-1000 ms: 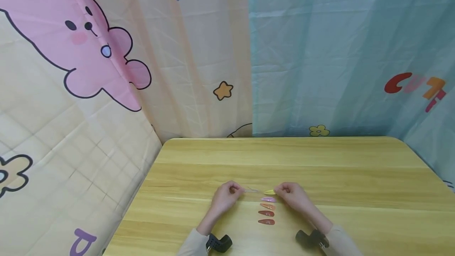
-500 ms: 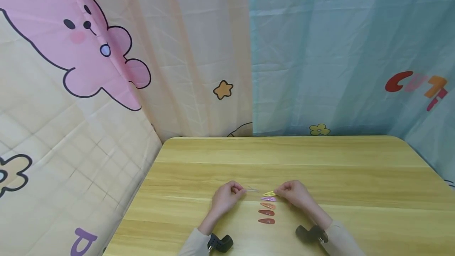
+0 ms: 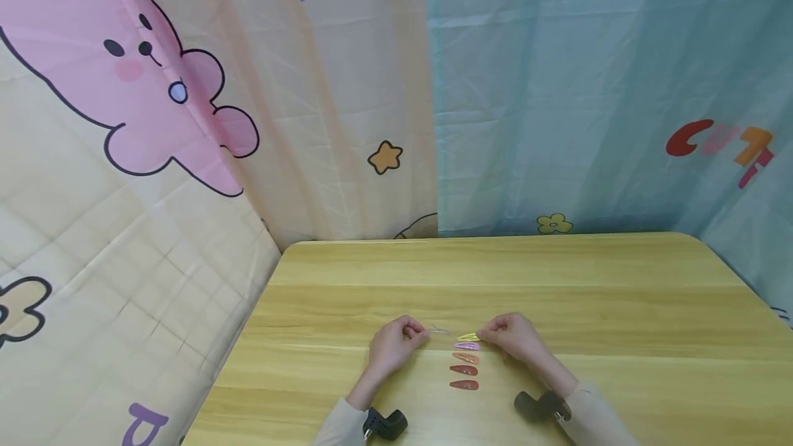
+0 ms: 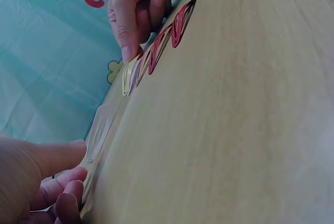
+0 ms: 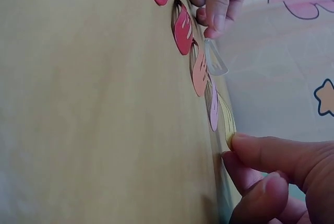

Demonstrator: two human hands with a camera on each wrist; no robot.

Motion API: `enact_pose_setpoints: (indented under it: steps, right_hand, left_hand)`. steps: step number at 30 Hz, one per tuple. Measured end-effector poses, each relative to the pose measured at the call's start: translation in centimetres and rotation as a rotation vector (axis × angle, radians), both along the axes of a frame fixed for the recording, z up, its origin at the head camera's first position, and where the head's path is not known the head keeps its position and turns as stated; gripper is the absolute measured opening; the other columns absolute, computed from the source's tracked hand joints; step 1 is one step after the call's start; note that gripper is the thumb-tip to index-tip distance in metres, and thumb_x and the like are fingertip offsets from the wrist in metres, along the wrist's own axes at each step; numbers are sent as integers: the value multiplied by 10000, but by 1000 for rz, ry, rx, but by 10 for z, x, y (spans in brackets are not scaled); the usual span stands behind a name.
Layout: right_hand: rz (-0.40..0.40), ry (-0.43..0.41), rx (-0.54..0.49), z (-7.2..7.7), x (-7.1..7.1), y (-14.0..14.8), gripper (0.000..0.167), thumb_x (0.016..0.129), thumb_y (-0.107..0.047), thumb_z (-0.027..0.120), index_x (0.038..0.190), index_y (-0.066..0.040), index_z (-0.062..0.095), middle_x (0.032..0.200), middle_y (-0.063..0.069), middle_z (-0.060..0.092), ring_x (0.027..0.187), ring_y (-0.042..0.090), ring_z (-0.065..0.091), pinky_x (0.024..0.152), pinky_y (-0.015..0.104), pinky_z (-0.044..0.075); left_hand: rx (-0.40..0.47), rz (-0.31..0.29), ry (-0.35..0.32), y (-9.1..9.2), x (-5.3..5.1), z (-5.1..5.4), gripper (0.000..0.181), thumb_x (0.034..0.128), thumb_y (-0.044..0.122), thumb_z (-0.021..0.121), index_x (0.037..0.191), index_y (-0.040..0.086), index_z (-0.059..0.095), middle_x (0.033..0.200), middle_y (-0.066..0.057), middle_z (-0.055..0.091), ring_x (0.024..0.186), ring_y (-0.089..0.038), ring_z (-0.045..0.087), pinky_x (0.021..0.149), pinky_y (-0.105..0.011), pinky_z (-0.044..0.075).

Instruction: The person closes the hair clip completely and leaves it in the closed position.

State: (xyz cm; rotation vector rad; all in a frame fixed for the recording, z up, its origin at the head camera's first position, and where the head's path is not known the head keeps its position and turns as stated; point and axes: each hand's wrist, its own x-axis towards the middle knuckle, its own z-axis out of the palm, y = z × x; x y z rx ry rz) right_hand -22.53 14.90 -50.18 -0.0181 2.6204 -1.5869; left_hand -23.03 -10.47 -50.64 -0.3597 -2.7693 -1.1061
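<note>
My left hand [image 3: 393,346] pinches one end of a white snap hair clip [image 4: 100,130] between thumb and fingers, its other end pointing right. Across from it, my right hand [image 3: 511,337] pinches a yellow snap hair clip [image 5: 227,119] by its right end. The yellow clip lies at the far end of a column of hair clips on the table. Nearer me follow a purple clip [image 3: 467,346], an orange clip [image 3: 466,358] and two red clips, one behind [image 3: 464,369] and one nearest [image 3: 464,385]. A gap separates the white clip from the yellow one.
The clips lie on a light wooden table [image 3: 619,308] with rounded far corners. Printed curtains [image 3: 347,88] hang behind it and along its left side. A black wrist camera [image 3: 385,425] is on the left wrist, another [image 3: 540,407] on the right.
The head view has shifted slightly. Both hands stay nearly in place with their clips; the left fingertips have edged a little to the right.
</note>
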Motion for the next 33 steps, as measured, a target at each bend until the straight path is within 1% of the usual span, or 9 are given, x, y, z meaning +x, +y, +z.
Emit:
enact_pose_setpoints:
  steps: [6, 10, 14, 18, 24, 29, 33]
  right_hand:
    - [-14, -1, 3, 3, 0, -1, 166, 797, -180, 764, 743, -58, 665, 523, 1, 508, 364, 87, 383, 372, 213, 292]
    - [-32, -8, 16, 4, 0, -3, 157, 797, -170, 760, 742, -61, 661, 526, 2, 510, 360, 89, 386, 369, 213, 292]
    - [-41, -12, 27, 4, -1, -4, 151, 799, -162, 758, 748, -60, 658, 527, 3, 506, 362, 92, 394, 369, 215, 298]
    - [-34, -14, 23, 3, 0, -3, 157, 806, -170, 755, 762, -56, 655, 515, 8, 491, 366, 97, 400, 370, 217, 302]
    - [-18, 0, 24, 4, 1, -2, 180, 827, -218, 739, 784, -65, 655, 498, 25, 485, 367, 104, 397, 366, 213, 294]
    - [-29, 3, 18, 4, 2, -2, 188, 840, -239, 724, 790, -74, 646, 538, 30, 496, 383, 120, 416, 370, 227, 310]
    - [-28, 23, 10, 5, 3, -3, 192, 845, -230, 720, 801, -70, 625, 564, 31, 498, 387, 130, 431, 362, 230, 315]
  left_hand:
    - [-7, 6, 17, 0, 1, 1, 177, 834, 340, 725, 808, 180, 656, 658, 147, 543, 568, -26, 464, 541, -247, 375]
    - [-8, 13, 9, 0, 0, 0, 181, 832, 358, 724, 807, 192, 657, 654, 157, 536, 561, -22, 460, 535, -241, 372]
    - [-17, 7, 4, 0, -1, -1, 187, 824, 372, 726, 825, 198, 657, 660, 170, 536, 566, -16, 467, 540, -241, 375]
    - [-30, -2, -2, 1, -3, -1, 215, 813, 394, 731, 846, 195, 655, 666, 171, 531, 561, -18, 464, 535, -244, 373]
    - [-57, -9, 3, 3, -4, -3, 235, 806, 414, 736, 843, 197, 654, 660, 165, 508, 536, -22, 436, 506, -237, 359]
    - [-60, -12, 4, 5, -5, -2, 212, 808, 399, 737, 830, 207, 652, 652, 166, 505, 532, -23, 433, 501, -237, 353]
    - [-66, -11, 12, 6, -4, -2, 196, 808, 387, 741, 810, 213, 651, 641, 172, 508, 525, -18, 432, 493, -233, 350]
